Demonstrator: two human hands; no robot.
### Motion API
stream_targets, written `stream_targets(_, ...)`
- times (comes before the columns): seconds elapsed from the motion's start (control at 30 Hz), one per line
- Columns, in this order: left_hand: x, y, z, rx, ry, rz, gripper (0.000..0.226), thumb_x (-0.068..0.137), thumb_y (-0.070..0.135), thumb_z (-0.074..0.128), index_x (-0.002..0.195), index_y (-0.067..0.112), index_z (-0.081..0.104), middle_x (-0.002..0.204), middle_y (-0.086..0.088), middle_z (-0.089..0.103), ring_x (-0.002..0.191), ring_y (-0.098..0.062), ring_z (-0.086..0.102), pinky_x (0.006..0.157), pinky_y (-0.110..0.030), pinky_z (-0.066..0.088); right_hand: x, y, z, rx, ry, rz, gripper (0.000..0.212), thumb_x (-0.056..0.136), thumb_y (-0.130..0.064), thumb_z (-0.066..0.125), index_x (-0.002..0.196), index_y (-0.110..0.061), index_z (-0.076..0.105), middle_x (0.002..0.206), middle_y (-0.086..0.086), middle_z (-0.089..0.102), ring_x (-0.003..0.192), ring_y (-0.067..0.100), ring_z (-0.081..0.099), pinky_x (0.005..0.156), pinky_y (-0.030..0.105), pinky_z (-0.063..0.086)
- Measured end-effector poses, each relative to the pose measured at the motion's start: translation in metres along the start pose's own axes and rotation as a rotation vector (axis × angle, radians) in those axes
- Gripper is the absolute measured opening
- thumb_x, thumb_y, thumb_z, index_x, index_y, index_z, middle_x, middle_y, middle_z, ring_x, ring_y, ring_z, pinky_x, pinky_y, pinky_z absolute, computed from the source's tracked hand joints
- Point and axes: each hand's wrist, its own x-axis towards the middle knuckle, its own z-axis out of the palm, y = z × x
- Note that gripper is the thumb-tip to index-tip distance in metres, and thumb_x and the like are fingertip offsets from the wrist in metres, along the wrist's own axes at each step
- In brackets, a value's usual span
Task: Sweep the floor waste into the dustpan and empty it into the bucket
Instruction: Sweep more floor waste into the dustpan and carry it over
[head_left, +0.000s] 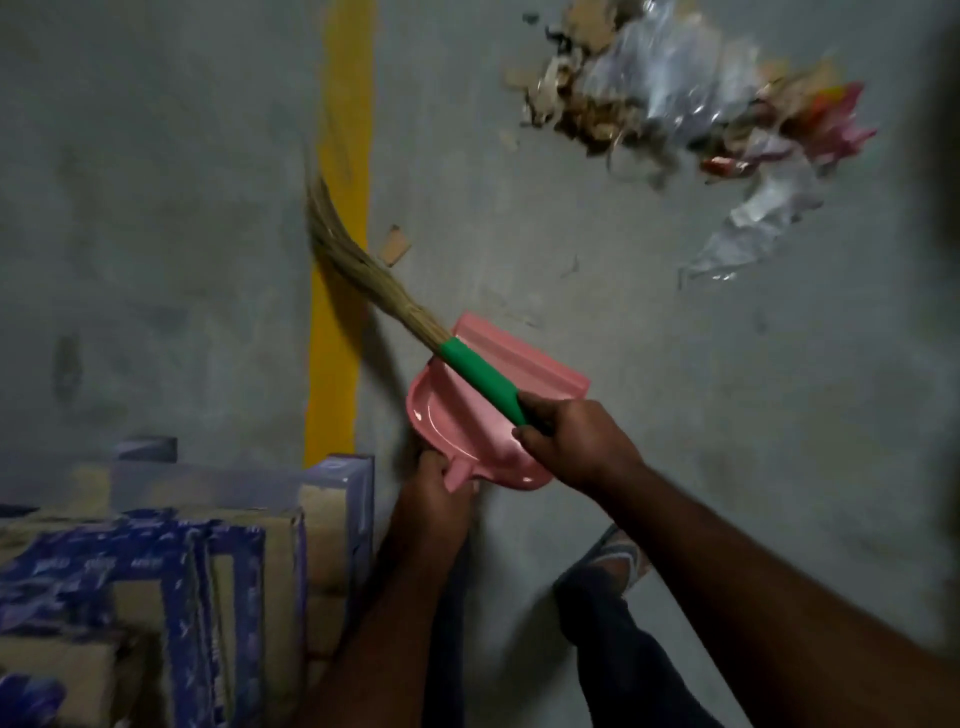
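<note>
Hands, head view: left hand (434, 499) grips the short stub handle of the pink dustpan (447, 415), fingers curled round it from below; right hand (576, 447) is closed round the lower end of the broom's green handle (480, 371), knuckles up.

Broom (363, 275) runs diagonally from the right hand up and to the left; its green handle crosses over the tray of the dustpan; its straw bristles fan out past the pan's left side and their tips reach the yellow line (340, 156) painted on the floor (727, 441); bristle tips blurred.

Dustpan: open lip faces away from the person, toward the waste; tray looks bare and glossy; whether it rests on the floor or is held just above it cannot be told.

Waste pile (675, 104): upper right of the frame, well apart from the dustpan; clear plastic film, brown paper and card scraps, some red and pink wrappers (much of it blurred); one small card scrap (395, 244) lies alone just beside the yellow line, near the bristles.

Lower left: stacked cardboard boxes (156, 571) with blue print, beside the left forearm; below the right forearm, a dark trouser leg (613, 649) and a foot in a sandal (626, 558) on the floor.
</note>
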Motion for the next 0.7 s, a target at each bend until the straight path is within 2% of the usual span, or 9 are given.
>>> stream_targets(0.07, 0.032, -0.012, 0.028, -0.008, 0.021, -0.041, 0.033, 0.081, 0.032, 0.073, 0.106, 0.024, 0.053, 0.096, -0.008, 0.071, 0.087, -0.036, 0.066, 0.068, -0.039, 0.052, 0.047, 0.016, 0.024, -0.001, -0.014, -0.028, 0.050, 0.089, -0.041, 0.060, 0.138, -0.031, 0.053, 0.122, 0.012, 0.068, 0.112, 0.031, 0.063, 0.088, 0.039, 0.052)
stream_targets(0.13, 0.058, -0.017, 0.049, 0.005, 0.016, -0.072, 0.030, 0.080, 0.036, 0.071, 0.102, 0.027, 0.053, 0.095, -0.005, 0.071, 0.087, -0.035, 0.066, 0.071, -0.039, 0.053, 0.084, 0.035, 0.044, -0.007, -0.016, -0.041, 0.049, 0.090, -0.040, 0.059, 0.138, -0.030, 0.053, 0.123, 0.014, 0.066, 0.113, 0.033, 0.062, 0.090, 0.040, 0.052)
stream_targets(0.23, 0.082, -0.024, 0.061, 0.055, 0.052, -0.076, 0.036, 0.073, 0.043, 0.067, 0.101, 0.028, 0.050, 0.093, -0.002, 0.070, 0.085, -0.032, 0.066, 0.072, -0.041, 0.054, 0.109, 0.062, 0.069, 0.085, 0.059, 0.004, 0.047, 0.090, -0.036, 0.060, 0.136, -0.031, 0.056, 0.125, 0.007, 0.067, 0.112, 0.027, 0.064, 0.091, 0.036, 0.052)
stream_targets(0.3, 0.089, -0.029, 0.061, 0.088, 0.092, -0.075, 0.034, 0.075, 0.037, 0.071, 0.100, 0.025, 0.051, 0.093, -0.005, 0.070, 0.087, -0.032, 0.065, 0.070, -0.039, 0.052, 0.112, 0.079, 0.083, 0.244, 0.135, 0.068, 0.043, 0.089, -0.034, 0.062, 0.133, -0.033, 0.060, 0.110, 0.001, 0.073, 0.089, 0.019, 0.068, 0.083, 0.038, 0.055)
stream_targets(0.37, 0.090, -0.031, 0.054, 0.144, 0.169, -0.078, 0.031, 0.080, 0.032, 0.072, 0.103, 0.022, 0.053, 0.094, -0.009, 0.070, 0.090, -0.035, 0.064, 0.066, -0.035, 0.044, 0.109, 0.096, 0.094, 0.411, 0.215, 0.159, 0.045, 0.087, -0.036, 0.064, 0.132, -0.034, 0.059, 0.088, -0.007, 0.070, 0.072, 0.011, 0.058, 0.075, 0.044, 0.057)
stream_targets(0.4, 0.090, -0.031, 0.050, 0.162, 0.213, -0.074, 0.031, 0.082, 0.032, 0.072, 0.105, 0.021, 0.054, 0.095, -0.010, 0.069, 0.090, -0.036, 0.064, 0.064, -0.035, 0.041, 0.106, 0.106, 0.099, 0.465, 0.254, 0.207, 0.047, 0.086, -0.039, 0.065, 0.133, -0.034, 0.059, 0.086, -0.010, 0.065, 0.072, 0.010, 0.056, 0.075, 0.045, 0.058)
stream_targets(0.47, 0.094, -0.027, 0.045, 0.153, 0.296, -0.032, 0.030, 0.083, 0.031, 0.072, 0.105, 0.019, 0.055, 0.093, -0.012, 0.069, 0.089, -0.038, 0.063, 0.064, -0.037, 0.042, 0.095, 0.127, 0.105, 0.524, 0.304, 0.291, 0.051, 0.085, -0.045, 0.065, 0.133, -0.033, 0.058, 0.088, -0.011, 0.061, 0.074, 0.017, 0.063, 0.078, 0.048, 0.060)
stream_targets(0.57, 0.100, -0.012, 0.044, 0.099, 0.392, 0.041, 0.029, 0.082, 0.032, 0.075, 0.097, 0.017, 0.055, 0.093, -0.012, 0.069, 0.087, -0.038, 0.063, 0.066, -0.042, 0.048, 0.070, 0.155, 0.110, 0.548, 0.359, 0.382, 0.051, 0.084, -0.049, 0.065, 0.132, -0.035, 0.057, 0.093, 0.000, 0.070, 0.084, 0.029, 0.071, 0.076, 0.050, 0.060)
stream_targets(0.7, 0.104, -0.002, 0.046, 0.112, 0.428, 0.097, 0.028, 0.082, 0.032, 0.075, 0.098, 0.018, 0.056, 0.093, -0.013, 0.069, 0.087, -0.039, 0.062, 0.066, -0.040, 0.044, 0.025, 0.182, 0.117, 0.539, 0.436, 0.401, 0.046, 0.090, -0.037, 0.067, 0.134, -0.026, 0.058, 0.112, 0.009, 0.071, 0.098, 0.028, 0.069, 0.088, 0.045, 0.057)
